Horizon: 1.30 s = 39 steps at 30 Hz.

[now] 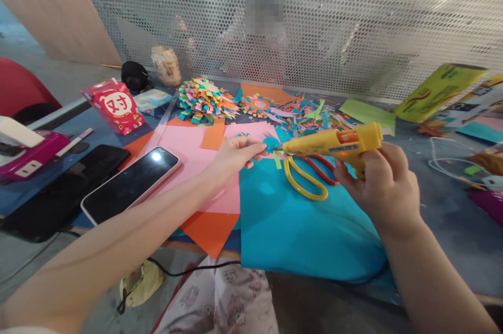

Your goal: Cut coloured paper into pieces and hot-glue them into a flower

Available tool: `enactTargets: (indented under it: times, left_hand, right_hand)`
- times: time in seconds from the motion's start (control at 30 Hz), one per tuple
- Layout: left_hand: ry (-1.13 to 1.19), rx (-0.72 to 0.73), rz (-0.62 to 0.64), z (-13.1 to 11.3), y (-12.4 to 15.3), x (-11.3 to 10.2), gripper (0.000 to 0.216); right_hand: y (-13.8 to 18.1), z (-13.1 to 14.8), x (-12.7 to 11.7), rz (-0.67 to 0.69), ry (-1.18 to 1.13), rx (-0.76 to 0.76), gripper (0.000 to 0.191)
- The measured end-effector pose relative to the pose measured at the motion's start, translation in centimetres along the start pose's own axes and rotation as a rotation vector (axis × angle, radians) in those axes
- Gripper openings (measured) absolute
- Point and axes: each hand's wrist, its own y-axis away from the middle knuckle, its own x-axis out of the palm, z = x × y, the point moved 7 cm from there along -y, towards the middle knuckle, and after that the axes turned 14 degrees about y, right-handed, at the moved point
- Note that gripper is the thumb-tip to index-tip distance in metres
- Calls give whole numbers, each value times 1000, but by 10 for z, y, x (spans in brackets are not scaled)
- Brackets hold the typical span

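Note:
My right hand (pixel 383 184) is closed round the handle of a yellow hot glue gun (pixel 334 144), whose nozzle points left. My left hand (pixel 234 157) pinches a small blue paper piece (pixel 270 144) right at the nozzle's tip. Both hands hover over a large blue paper sheet (pixel 298 224). Yellow-and-red scissors (pixel 308 176) lie on that sheet, just under the gun.
Pink (pixel 188 153) and orange (pixel 208 229) sheets lie left of the blue one. A phone (pixel 131 184) rests at left, a red box (pixel 116 106) behind it. Colourful paper flowers (pixel 204 100) and scraps (pixel 306 114) sit before a perforated metal screen (pixel 314 19). White cable (pixel 444 161) at right.

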Motion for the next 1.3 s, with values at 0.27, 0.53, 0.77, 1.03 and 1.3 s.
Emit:
enactTargets:
  times: [0.27,0.53,0.77,1.03,1.3]
  left_hand:
    - [-12,6,4,-2,2,0,12]
    - [-7,-2,-25,-4,3,0,12]
    - [-11,-22,-32,-2,1,5,20]
    - [-72,4,-30,-6,3,6,16]
    - [-8,48,44,-5,2,5,12]
  right_hand:
    - [-1,-2,0,18,22,15,30]
    - [-2,-2,-2,-8,16,12,27]
    - [-3,0,-2,4,2,-3,28]
    - [1,-5,7,87,5,35,31]
    - [12,-21,42,412,-20,245,27]
